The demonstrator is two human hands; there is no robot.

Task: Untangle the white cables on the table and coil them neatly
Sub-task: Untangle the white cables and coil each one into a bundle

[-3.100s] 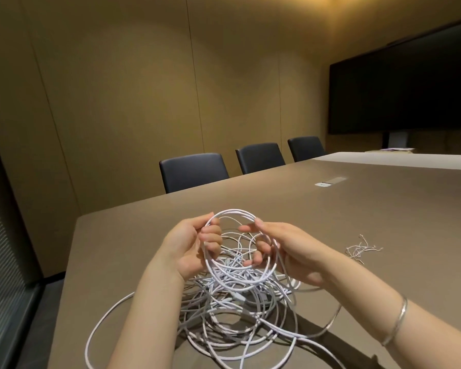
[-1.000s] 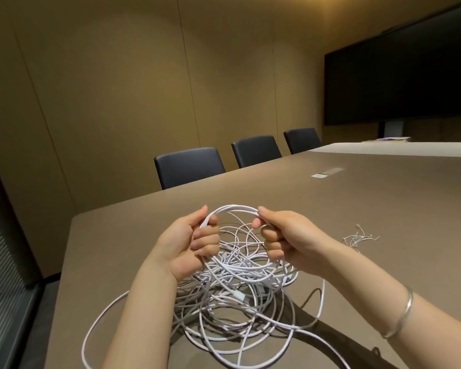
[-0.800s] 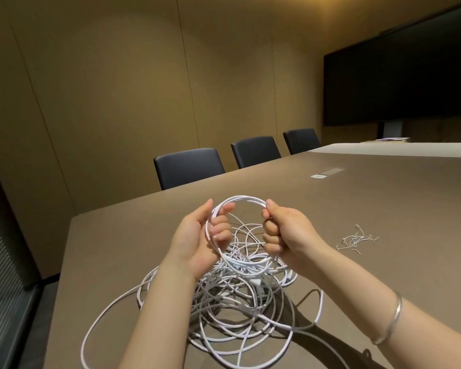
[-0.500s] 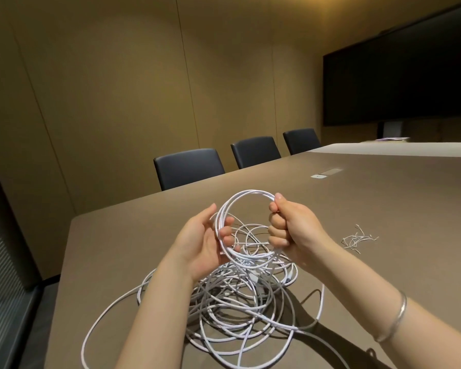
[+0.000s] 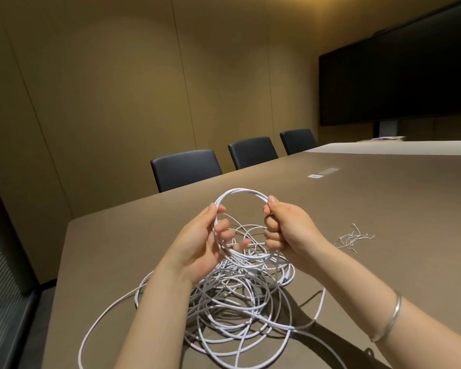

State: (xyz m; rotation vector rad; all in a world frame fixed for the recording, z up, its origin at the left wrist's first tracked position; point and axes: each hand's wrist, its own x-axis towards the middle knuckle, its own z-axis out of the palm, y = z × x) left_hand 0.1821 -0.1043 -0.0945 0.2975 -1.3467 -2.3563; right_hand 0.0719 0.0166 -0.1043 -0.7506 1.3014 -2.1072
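A coil (image 5: 240,227) of several white turns is held upright above the tabletop (image 5: 383,209), its plane facing the camera. The left hand (image 5: 197,243) is at the coil's left side, fingers (image 5: 225,233) loosely curled through the ring; the right hand (image 5: 288,230) is closed in a fist on the right side. The tangled cables (image 5: 234,302) lie directly below the coil, nearer the body, and feed up into its lower arc. The next turn is judged to come from below, roughly equally near either hand.
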